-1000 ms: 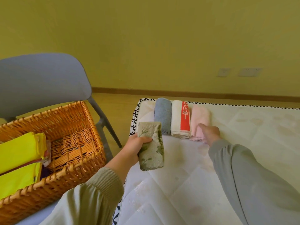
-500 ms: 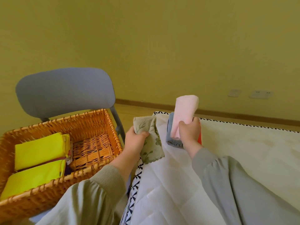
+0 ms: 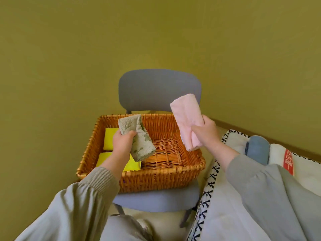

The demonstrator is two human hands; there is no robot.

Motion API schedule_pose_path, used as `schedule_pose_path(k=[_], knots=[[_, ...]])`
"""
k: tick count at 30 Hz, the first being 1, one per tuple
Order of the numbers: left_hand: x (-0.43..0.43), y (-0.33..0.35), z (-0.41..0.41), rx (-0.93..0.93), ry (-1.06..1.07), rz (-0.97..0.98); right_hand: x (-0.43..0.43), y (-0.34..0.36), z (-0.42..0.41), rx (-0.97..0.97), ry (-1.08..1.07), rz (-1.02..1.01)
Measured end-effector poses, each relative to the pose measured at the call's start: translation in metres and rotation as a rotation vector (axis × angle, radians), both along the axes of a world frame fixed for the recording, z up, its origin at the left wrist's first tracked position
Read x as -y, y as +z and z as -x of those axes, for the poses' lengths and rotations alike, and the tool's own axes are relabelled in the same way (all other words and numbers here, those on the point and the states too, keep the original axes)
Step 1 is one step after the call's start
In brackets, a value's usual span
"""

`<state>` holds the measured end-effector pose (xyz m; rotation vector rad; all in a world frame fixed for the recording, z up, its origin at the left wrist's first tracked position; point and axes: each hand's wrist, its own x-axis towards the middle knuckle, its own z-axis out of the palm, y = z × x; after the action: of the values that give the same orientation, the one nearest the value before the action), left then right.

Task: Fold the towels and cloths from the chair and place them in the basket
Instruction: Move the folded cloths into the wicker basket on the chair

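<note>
Left fingers [image 3: 129, 134] grip cloth [image 3: 142, 146]; right fingers [image 3: 195, 130] grip towel [image 3: 185, 110].

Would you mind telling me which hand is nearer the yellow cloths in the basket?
Left. The left hand hovers directly above the yellow cloths; the right hand is over the basket's right rim.

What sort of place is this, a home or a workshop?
Probably a home bedroom: a quilted mattress, a wicker basket on a grey chair, a folded pink towel and green towel.
</note>
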<state>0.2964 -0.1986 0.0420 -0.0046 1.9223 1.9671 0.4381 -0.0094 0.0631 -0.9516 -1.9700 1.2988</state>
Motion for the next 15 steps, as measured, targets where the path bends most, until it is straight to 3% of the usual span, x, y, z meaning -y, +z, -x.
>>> schedule_pose_path(k=[4,8,12,15], knots=[[0.011,-0.018,0.032,-0.099,0.024,0.144,0.011,-0.024,0.032,0.262,0.287,-0.187],[0.025,-0.046,0.050,-0.176,0.049,0.250,0.003,-0.060,0.054,0.699,0.694,-0.288],[0.026,-0.055,0.058,-0.156,0.117,0.202,-0.006,-0.070,0.067,0.879,0.809,-0.082],[0.024,-0.060,0.060,-0.182,0.088,0.220,-0.006,-0.069,0.078,0.983,0.928,0.183]])
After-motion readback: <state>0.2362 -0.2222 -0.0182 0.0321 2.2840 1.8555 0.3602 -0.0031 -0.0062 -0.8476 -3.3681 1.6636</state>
